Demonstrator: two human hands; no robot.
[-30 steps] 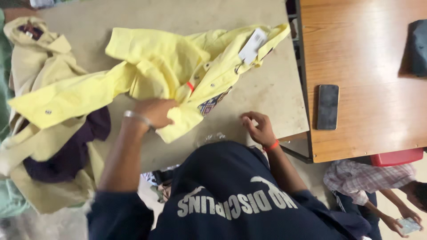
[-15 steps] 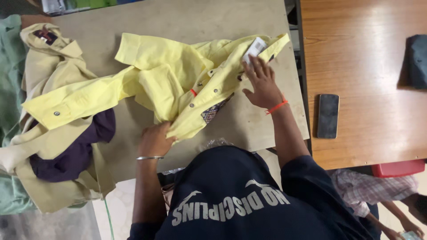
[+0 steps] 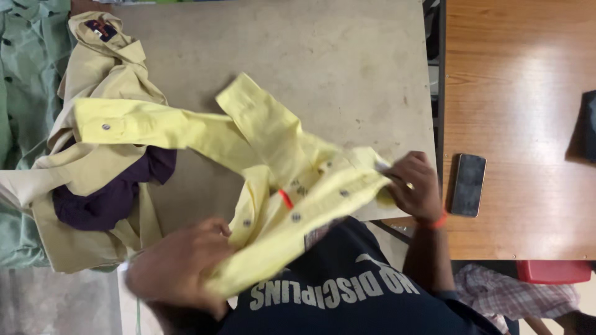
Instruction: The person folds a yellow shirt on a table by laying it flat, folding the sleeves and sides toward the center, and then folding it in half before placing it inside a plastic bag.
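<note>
**Two hands grip a yellow shirt over the counter**

Head view: a yellow shirt hangs stretched between both hands above a grey counter. The right hand is closed on the upper end by the counter's edge. The left hand, blurred, is closed on the lower end near the body. The button strip runs diagonally between them; one sleeve trails left over a heap of beige and purple clothes. A dark phone lies on the neighbouring wooden table.
</note>
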